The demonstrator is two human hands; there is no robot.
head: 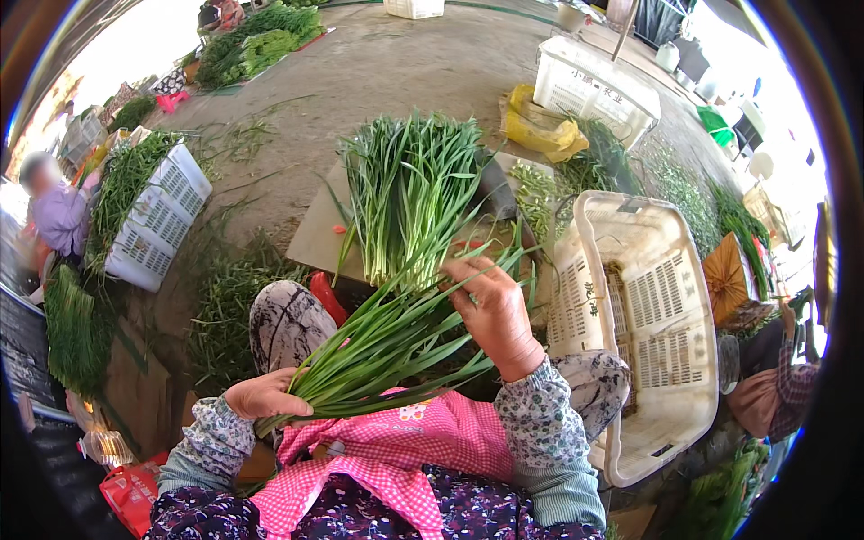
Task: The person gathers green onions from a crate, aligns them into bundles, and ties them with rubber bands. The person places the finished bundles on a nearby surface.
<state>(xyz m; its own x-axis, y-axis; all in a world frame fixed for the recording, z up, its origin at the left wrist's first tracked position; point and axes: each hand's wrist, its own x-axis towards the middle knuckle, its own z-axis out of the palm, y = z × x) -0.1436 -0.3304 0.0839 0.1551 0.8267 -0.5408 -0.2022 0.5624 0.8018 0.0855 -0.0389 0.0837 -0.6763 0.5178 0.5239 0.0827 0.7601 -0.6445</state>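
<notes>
A loose bunch of long green leafy stalks, seemingly garlic chives (pixel 385 344), lies slanted over my lap. My left hand (pixel 270 395) is closed around its lower end. At the bunch's upper right, my right hand (pixel 493 307) has its fingers bent among the leaf tips; whether it pinches any leaf is unclear. Beyond my hands, a thick pile of the same greens (pixel 412 196) stands on a flat board (pixel 314 226). A dark curved object (pixel 495 189) touches the pile's right side, and short cut pieces (pixel 533 196) lie beside it.
An upright-walled plastic crate (pixel 658 290) stands by my right knee. A white crate (pixel 594 84) and a yellow sack (pixel 536 128) are farther back. On the left, a person in a purple top (pixel 59 209) is beside a crate heaped with greens (pixel 162 216). Another person (pixel 776 388) sits far right.
</notes>
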